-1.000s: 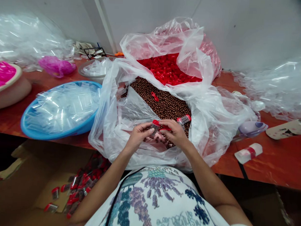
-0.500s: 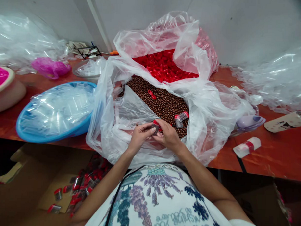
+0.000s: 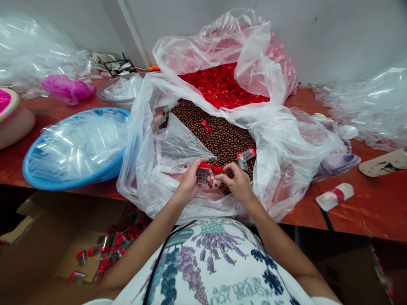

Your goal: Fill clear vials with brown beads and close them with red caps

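My left hand (image 3: 189,181) is closed around a small clear container (image 3: 202,175) with red at its top and dark brown balls inside. Its fingers wrap the container's left side. At the container's right lies a small red plastic piece (image 3: 216,169); whether it is joined to the container is unclear. My right hand (image 3: 237,182) pinches at the right end of that piece, thumb and fingertips together. Both hands are over the near side of a clear plastic bag (image 3: 145,177) full of small brown balls (image 3: 224,142). Loose balls lie between the hands.
On the balls rest a red scoop-like piece (image 3: 205,125) and two red-capped containers (image 3: 246,158). Behind stands a bag of red pieces (image 3: 222,86). A blue basin (image 3: 32,177) of clear pieces is left. Filled containers (image 3: 109,251) lie in a cardboard box (image 3: 64,219) below.
The container has turned and shifted left in my left hand, its side now facing me. My right hand has moved right, off the container, to the red piece's end.
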`<state>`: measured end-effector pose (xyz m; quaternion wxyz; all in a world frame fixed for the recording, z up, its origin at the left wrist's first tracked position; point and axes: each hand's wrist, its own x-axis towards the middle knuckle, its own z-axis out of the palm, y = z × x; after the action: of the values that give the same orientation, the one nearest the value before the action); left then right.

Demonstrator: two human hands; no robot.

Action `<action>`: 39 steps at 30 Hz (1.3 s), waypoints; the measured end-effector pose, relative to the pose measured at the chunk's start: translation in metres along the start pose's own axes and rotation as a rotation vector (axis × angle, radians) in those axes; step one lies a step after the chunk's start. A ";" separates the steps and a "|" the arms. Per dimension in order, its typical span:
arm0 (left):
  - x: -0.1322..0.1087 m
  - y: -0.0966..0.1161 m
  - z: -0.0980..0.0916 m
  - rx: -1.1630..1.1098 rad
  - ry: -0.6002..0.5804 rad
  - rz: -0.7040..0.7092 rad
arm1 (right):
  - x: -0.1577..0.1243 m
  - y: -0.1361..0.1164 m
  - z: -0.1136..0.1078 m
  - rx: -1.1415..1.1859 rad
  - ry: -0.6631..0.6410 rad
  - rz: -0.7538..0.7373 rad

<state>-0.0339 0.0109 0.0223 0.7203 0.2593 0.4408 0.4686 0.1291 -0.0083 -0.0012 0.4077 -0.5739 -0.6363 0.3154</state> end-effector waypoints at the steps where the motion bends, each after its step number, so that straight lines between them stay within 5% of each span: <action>1: 0.000 0.000 0.000 0.004 -0.004 0.003 | -0.001 -0.001 -0.001 0.015 -0.009 0.011; 5: 0.001 -0.003 0.004 0.012 -0.027 0.011 | -0.003 -0.010 -0.003 0.008 0.023 -0.135; 10: 0.003 -0.012 0.009 -0.021 -0.096 -0.068 | -0.001 -0.013 -0.001 -0.216 -0.110 -0.401; 19: 0.005 -0.018 0.015 0.036 -0.005 -0.154 | 0.002 -0.010 -0.003 -0.377 -0.198 -0.470; 27: 0.000 -0.017 0.019 0.049 -0.096 -0.167 | 0.006 -0.001 -0.003 -0.440 -0.188 -0.611; 33: -0.006 -0.038 0.014 0.074 -0.072 -0.221 | -0.008 0.007 0.001 -0.526 -0.213 -0.652; 36: -0.004 -0.044 0.004 0.244 -0.050 -0.141 | -0.011 0.008 -0.005 -0.565 -0.282 -0.581; 39: 0.002 -0.032 -0.017 0.648 -0.035 0.110 | -0.001 0.009 -0.025 -0.608 -0.247 -0.483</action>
<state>-0.0340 -0.0016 -0.0120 0.5812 0.5065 0.5401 0.3377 0.1560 -0.0096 0.0023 0.2021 -0.4602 -0.8613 0.0747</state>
